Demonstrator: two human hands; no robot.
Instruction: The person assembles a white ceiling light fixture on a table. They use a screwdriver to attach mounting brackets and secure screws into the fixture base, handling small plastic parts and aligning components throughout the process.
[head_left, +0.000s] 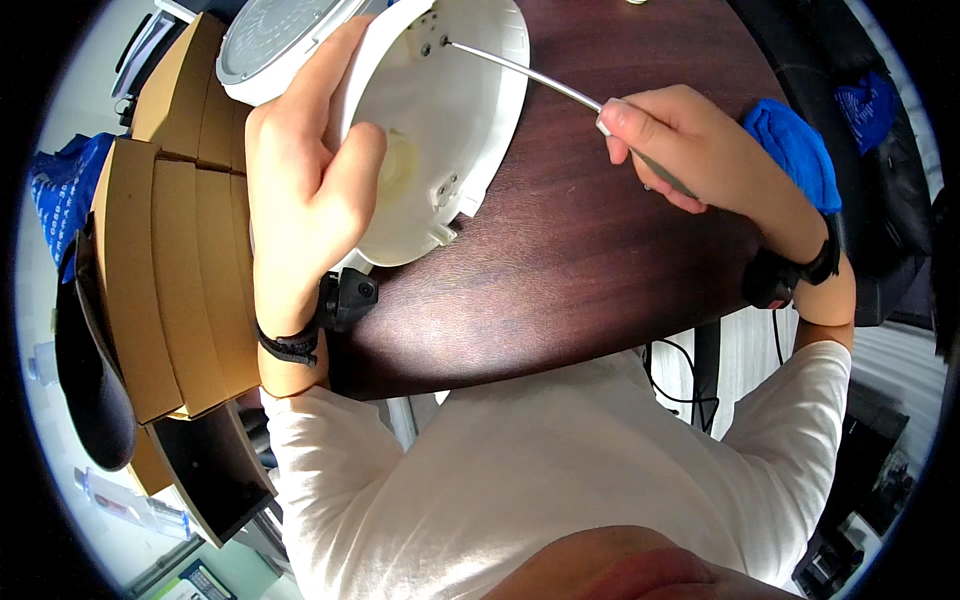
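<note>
My left hand (305, 175) grips the rim of a white, bowl-shaped plastic housing (485, 110) tilted on its side, its hollow inside facing right. Some of its fingers are hidden behind the wall. In my right hand (690, 140) is a screwdriver (535, 76) with a long metal shaft and a grey-green handle. Its tip meets one of several small dark screws or screw holes near the top of the housing's inner wall. A yellowish patch marks the inside. Behind my left hand lies a white round part (290, 45) with a grey perforated disc.
The housing rests on a dark brown wooden table (600, 270) with a curved front edge. Cardboard boxes (180, 270) stand along the left. A blue cloth (795, 150) lies at the right edge, beside a black seat (885, 210). Black cables (680, 385) hang below the table.
</note>
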